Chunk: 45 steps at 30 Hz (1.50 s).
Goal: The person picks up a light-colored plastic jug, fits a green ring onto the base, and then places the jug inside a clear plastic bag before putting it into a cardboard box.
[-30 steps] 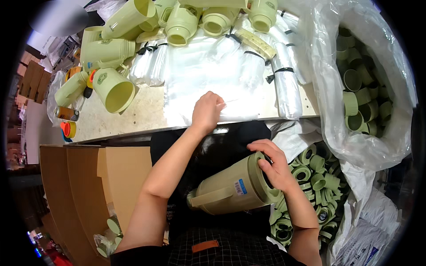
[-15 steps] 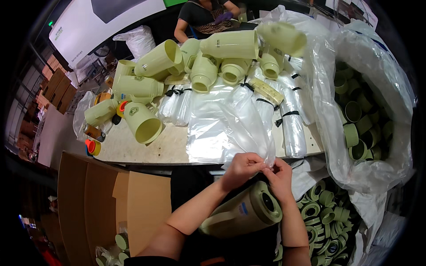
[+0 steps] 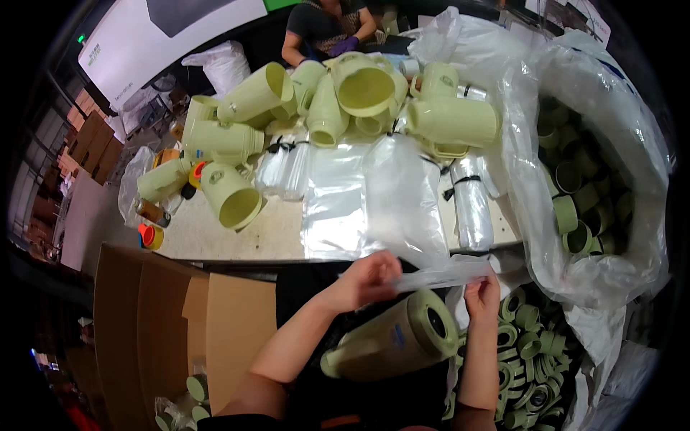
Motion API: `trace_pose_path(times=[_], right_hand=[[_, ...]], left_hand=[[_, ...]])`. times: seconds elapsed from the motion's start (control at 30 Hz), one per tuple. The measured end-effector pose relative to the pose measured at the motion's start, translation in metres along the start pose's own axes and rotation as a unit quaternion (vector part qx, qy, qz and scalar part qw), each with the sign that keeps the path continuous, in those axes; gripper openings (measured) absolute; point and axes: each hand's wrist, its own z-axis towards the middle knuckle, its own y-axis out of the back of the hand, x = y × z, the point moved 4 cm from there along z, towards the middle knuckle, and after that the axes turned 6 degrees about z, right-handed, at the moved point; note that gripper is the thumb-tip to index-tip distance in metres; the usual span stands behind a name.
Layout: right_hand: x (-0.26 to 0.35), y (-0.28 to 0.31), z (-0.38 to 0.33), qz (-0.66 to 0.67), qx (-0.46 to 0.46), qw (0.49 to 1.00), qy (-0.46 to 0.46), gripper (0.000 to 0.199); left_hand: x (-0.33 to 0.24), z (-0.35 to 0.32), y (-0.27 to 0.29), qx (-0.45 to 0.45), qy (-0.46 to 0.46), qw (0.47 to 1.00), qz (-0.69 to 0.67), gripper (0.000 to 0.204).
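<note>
Clear plastic in a thin band just above the lap: the edge of a bag, drawn out between left hand and right hand, the lower end of a wider sheet seemingly running up onto the table. On the right, fingertips pinched narrow on the bag's edge; on the left, fingers curled at the other end of the band but blurred, so cannot tell whether closed on it. Beneath both hands, slanting across the dark-clad lap, a pale green jug, a dark round centre in the wide end toward the right, a small blue label on its side. Ahead, on the pale table, more green jugs, some with open mouths facing near; in front of those, flat clear sheets and silvery rolls tied in black. At right, a big clear sack full of green cups; below it, a heap of green parts. At left, an open carton with green pieces low inside. Beyond the table, a co-worker in dark clothes, with a purple glove.
</note>
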Motion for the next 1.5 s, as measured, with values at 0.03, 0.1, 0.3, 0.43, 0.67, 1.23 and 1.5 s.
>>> trace_pose_path(times=[0.03, 0.1, 0.3, 0.43, 0.67, 1.23, 1.5], right_hand=[[-0.014, 0.002, -0.010, -0.006, -0.031, 0.999, -0.038, 0.015], [-0.042, -0.018, -0.058, -0.230, -0.025, 0.963, 0.138, 0.019], [-0.070, 0.000, -0.161, -0.630, 0.147, 0.695, 0.314, 0.035], [-0.130, -0.003, -0.200, -0.716, 0.327, 0.616, 0.032, 0.048], [-0.240, -0.105, -0.243, -0.548, 0.536, 0.574, -0.287, 0.070], [-0.276, -0.143, -0.158, -0.652, 0.508, 0.556, -0.086, 0.009], [-0.466, -0.323, -0.057, -0.655, 0.519, 0.381, 0.395, 0.045]], left_hand=[[0.015, 0.000, 0.000, -0.024, 0.004, 0.980, 0.197, 0.014], [0.081, 0.005, 0.034, -0.155, 0.147, 0.976, 0.041, 0.022], [-0.061, -0.106, -0.005, -0.082, -0.136, 0.915, 0.370, 0.052], [-0.005, -0.193, 0.019, -0.220, 0.006, 0.879, 0.424, 0.050], [0.008, -0.304, 0.047, -0.602, 0.039, 0.701, 0.381, 0.058], [0.276, -0.614, 0.312, -0.408, 0.577, 0.701, -0.092, 0.049], [0.049, -0.534, 0.321, -0.446, 0.515, 0.471, 0.560, 0.044]])
